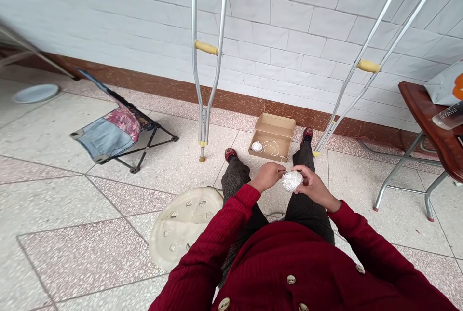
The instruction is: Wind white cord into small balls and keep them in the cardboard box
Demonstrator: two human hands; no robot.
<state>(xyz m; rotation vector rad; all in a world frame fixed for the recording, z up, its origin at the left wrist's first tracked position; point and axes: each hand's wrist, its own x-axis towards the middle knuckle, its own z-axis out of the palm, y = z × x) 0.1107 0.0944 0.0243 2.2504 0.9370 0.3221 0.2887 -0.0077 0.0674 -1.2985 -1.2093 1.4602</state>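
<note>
A ball of white yarn (291,182) is held over my lap by my right hand (314,186), its fingers and thumb around the ball's right side. Close to the ball's left side, my left hand (270,176) is closed with its fingertips pinched, seemingly on the yarn strand, which is too thin to follow there. On the floor beyond my hands lies an open cardboard box (277,125) with its lid raised against the wall side. Inside it sits a smaller ball of white yarn (257,146), with a loose strand curling across the box bottom.
Two metal crutches, one left (203,123) and one right (338,103), lean on the tiled wall. A folding fabric chair (117,140) stands at left, a round pale plastic stool (170,226) beside my leg. At right is a red-brown table (427,123) bearing a bottle (448,117).
</note>
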